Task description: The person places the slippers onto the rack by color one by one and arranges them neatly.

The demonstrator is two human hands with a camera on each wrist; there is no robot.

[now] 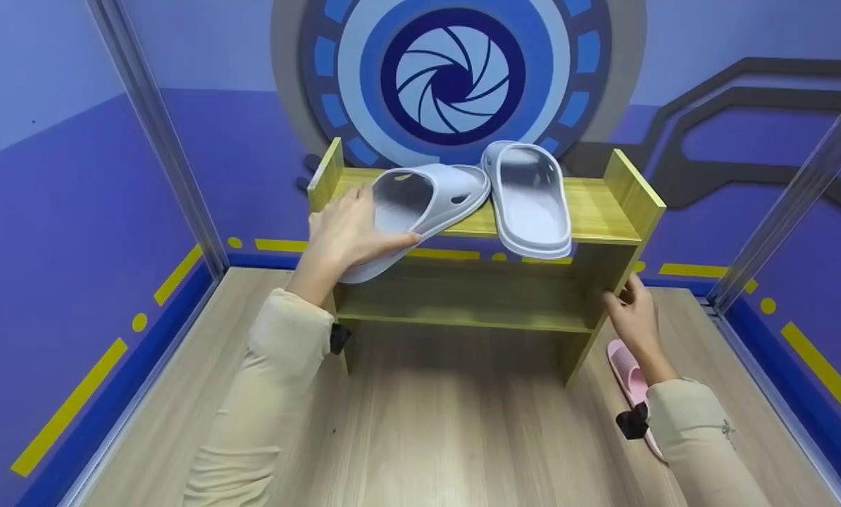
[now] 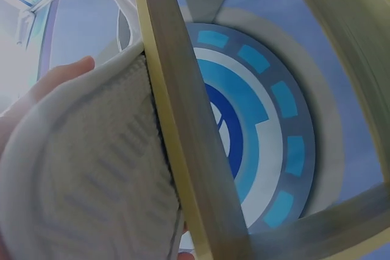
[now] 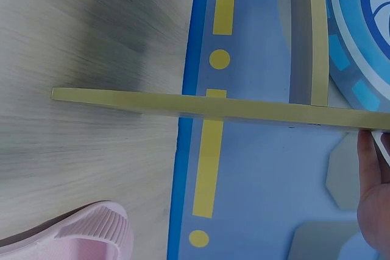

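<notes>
My left hand (image 1: 346, 229) grips the heel end of a pale grey slipper (image 1: 456, 189), thumb along its near side. The slipper lies slantwise on the top board of a yellow wooden shoe rack (image 1: 600, 204), its heel jutting past the front edge. In the left wrist view, the patterned sole of this grey slipper (image 2: 97, 168) shows beside the board. Its mate, another grey slipper (image 1: 533, 204), sits to the right with its toe toward the wall. My right hand (image 1: 635, 317) touches the rack's right side panel; in the right wrist view, its fingers (image 3: 367, 156) press the outer face.
A pink slipper (image 1: 625, 366) lies on the wooden floor right of the rack, partly hidden by my right forearm. The rack has a lower board (image 1: 463, 292). A blue-purple wall (image 1: 223, 141) with a round emblem stands behind, and metal posts (image 1: 160, 141) flank it.
</notes>
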